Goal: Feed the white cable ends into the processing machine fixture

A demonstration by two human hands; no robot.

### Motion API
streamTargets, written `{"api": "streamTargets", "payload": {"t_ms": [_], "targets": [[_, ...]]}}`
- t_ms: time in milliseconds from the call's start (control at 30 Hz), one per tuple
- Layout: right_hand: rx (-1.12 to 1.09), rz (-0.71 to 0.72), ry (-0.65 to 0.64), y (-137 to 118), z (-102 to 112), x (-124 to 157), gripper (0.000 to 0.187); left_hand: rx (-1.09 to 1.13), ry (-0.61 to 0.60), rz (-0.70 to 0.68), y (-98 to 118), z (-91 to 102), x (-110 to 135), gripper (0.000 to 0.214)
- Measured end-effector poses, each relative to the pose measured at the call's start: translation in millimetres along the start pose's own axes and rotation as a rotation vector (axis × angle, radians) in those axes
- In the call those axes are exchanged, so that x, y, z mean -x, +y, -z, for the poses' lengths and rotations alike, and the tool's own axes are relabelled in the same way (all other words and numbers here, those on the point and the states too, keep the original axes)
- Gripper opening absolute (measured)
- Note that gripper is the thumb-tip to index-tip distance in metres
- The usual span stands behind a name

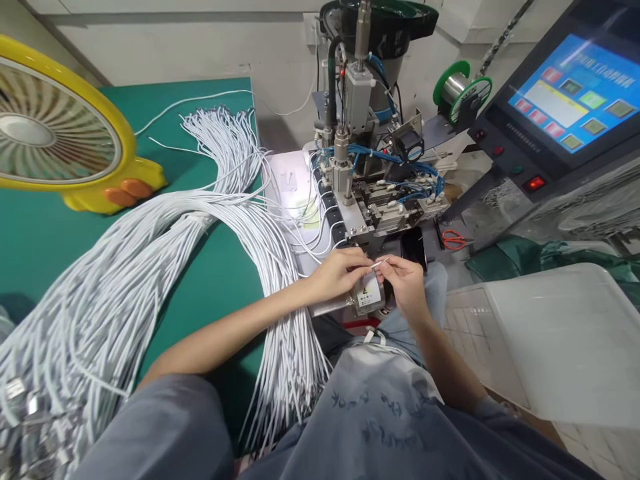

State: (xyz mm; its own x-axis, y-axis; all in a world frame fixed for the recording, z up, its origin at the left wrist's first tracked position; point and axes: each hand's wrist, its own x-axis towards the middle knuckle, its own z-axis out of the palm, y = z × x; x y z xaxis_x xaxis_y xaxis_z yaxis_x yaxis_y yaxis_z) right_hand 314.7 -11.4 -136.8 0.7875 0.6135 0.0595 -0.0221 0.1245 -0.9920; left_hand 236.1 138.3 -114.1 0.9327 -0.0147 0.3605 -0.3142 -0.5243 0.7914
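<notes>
My left hand (345, 272) pinches a thin white cable (379, 263) in front of the machine (360, 193). The fingertips of my right hand (404, 280) are closed on the end of that same cable, close to the left hand's fingers. What tips the cable is too small to make out. Just below both hands is a cylinder with a white label (369, 293). Under my left forearm runs a thick bundle of white cables (255, 230), lying over the green table and hanging past its edge. Several single cables loop from the bundle toward the machine's dark slotted edge.
A yellow fan (123, 140) stands at the left on the green table (165, 100). To the right are a solder wire spool (457, 87), a control screen (575, 93), red-handled scissors (454, 240), a dark phone-like slab (414, 247) and a whitish plastic bin (565, 333).
</notes>
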Motion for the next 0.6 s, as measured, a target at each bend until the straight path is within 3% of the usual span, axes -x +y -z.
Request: {"api": "streamTargets", "payload": {"t_ms": [233,400,600], "targets": [[0.273,0.117,-0.137,-15.0,14.1,-13.4,0.019,-0.142,-0.093,-0.034,-1.0,6.0,-0.4,0.025],[0.291,0.197,0.001,-6.5,5.3,-7.3,0.023,-0.140,-0.053,-0.051,0.2,4.7,0.2,0.025],[0.250,0.217,0.098,2.2,-7.4,-0.9,0.022,0.028,-0.013,0.053,0.3,1.2,0.5,0.023]]}}
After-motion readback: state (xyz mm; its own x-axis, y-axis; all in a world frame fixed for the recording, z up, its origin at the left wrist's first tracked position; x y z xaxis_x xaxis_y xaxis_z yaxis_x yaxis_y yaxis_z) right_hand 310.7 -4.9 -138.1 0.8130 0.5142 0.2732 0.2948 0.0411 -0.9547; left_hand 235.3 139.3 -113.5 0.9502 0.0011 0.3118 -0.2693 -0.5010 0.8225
